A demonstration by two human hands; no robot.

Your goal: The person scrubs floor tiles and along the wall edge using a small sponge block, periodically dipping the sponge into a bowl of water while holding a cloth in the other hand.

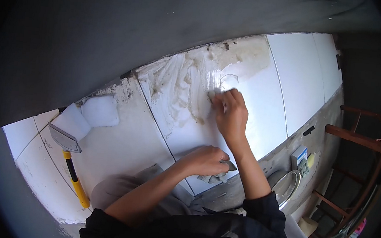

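Note:
My right hand is closed, its fingertips down at a white tile smeared with wet, greyish-beige residue. A small pale piece shows at those fingertips, too small to name. Lower down, my left hand is wrapped round a crumpled grey cloth, part of which sticks out past the fingers. This hand is low over the same tile, near its front edge.
At left lie a yellow-and-black-handled tool with a flat head and white pads. A dark wall borders the tiles. To the right are a round metal-rimmed basin, a small box and a reddish-brown frame.

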